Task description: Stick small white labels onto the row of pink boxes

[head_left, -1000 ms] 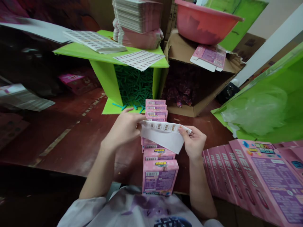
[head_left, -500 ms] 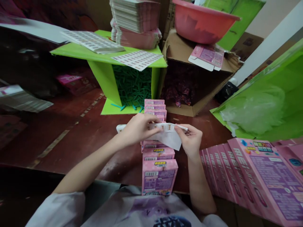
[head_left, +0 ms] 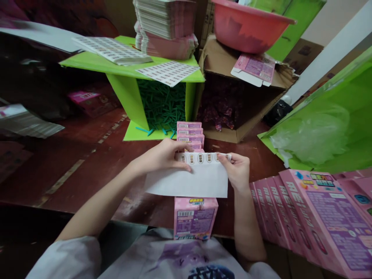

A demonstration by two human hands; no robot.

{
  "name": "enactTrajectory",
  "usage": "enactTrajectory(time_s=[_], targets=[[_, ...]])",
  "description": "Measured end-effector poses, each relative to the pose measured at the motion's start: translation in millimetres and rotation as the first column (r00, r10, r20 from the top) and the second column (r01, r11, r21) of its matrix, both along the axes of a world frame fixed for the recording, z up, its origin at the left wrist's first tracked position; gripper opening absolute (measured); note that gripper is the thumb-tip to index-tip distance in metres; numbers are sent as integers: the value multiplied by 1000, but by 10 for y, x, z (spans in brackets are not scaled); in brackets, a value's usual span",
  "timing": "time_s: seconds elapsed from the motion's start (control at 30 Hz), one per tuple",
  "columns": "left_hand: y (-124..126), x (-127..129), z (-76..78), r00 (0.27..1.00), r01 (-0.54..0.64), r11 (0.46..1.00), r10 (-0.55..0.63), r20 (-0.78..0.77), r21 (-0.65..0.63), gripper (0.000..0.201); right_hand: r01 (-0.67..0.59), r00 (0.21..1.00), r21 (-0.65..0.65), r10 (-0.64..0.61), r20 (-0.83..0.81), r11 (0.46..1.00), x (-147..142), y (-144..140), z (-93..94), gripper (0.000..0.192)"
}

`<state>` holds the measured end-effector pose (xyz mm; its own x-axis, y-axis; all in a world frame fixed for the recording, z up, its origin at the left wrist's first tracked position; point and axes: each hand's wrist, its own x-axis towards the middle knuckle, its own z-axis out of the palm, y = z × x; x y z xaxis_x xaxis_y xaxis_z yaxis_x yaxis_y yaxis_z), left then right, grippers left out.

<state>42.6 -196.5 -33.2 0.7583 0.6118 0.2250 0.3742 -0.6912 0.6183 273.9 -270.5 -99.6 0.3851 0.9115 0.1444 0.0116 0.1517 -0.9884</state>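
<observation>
**Sticker sheet held flat over the box row**

Largest first: the dark red floor (head_left: pixel 87 162) runs under everything. At 3 o'clock a green panel (head_left: pixel 343 116) leans with clear plastic (head_left: pixel 314 135) bunched on it. At 12 o'clock stands the green stand (head_left: pixel 128 66), label sheets (head_left: pixel 112 49) lying on top beside a pile of flat pink cartons (head_left: pixel 165 27). At 1 o'clock, a cardboard box (head_left: pixel 232 97) carries a pink basin (head_left: pixel 250 25). At 4 o'clock, pink boxes (head_left: pixel 319 217) lie fanned and overlapping.

Dead centre, a row of small pink boxes (head_left: pixel 195 217) runs from your lap toward 12 o'clock. Above its middle you hold the sticker sheet (head_left: pixel 193 180), white backing hanging down, one strip of round stickers (head_left: pixel 200 158) along its top edge.

Your left hand (head_left: pixel 162 157) pinches the sheet's top left, thumb underneath. Your right hand (head_left: pixel 238 170) grips the top right corner, fingertips on the strip.
</observation>
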Motion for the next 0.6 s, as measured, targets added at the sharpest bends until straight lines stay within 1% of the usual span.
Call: enactTrajectory(time_s=[0.07,0.13,0.2,0.27,0.33,0.4,0.43,0.47,0.53,0.6], targets=[[23,-133,-6,999,-17,999,16,-29,-45,27,0,1000,-16,0,-7,1000,79,4,-6,28],[47,-243,-30,997,-63,996,60,-48,-64,24,3,1000,-18,-3,-1,1000,142,12,-22,28],[64,-301,-65,994,-94,991,88,-62,-92,30,3,1000,-14,-3,6,1000,179,25,-51,28],[75,-310,-102,993,-89,985,77,-86,-149,39,8,1000,-17,-8,9,1000,195,40,-89,28],[85,-300,-132,993,-69,975,45,-114,-213,43,7,1000,-33,-6,15,999,206,53,-129,29],[99,-305,-161,989,-64,954,22,-146,-291,42,15,1000,-57,-14,13,998,229,62,-164,30],[107,-319,-178,988,-83,941,34,-151,-329,38,31,1000,-66,-31,3,997,247,65,-179,31],[114,-340,-200,988,-116,924,69,-138,-363,34,56,998,-70,-57,-15,996,270,68,-193,31],[120,-389,-256,975,-216,883,217,-45,-417,30,110,992,-67,-114,-57,992,319,72,-220,32],[106,-423,-324,915,-309,826,393,89,-471,30,133,987,-56,-137,-82,990,360,75,-245,32]])
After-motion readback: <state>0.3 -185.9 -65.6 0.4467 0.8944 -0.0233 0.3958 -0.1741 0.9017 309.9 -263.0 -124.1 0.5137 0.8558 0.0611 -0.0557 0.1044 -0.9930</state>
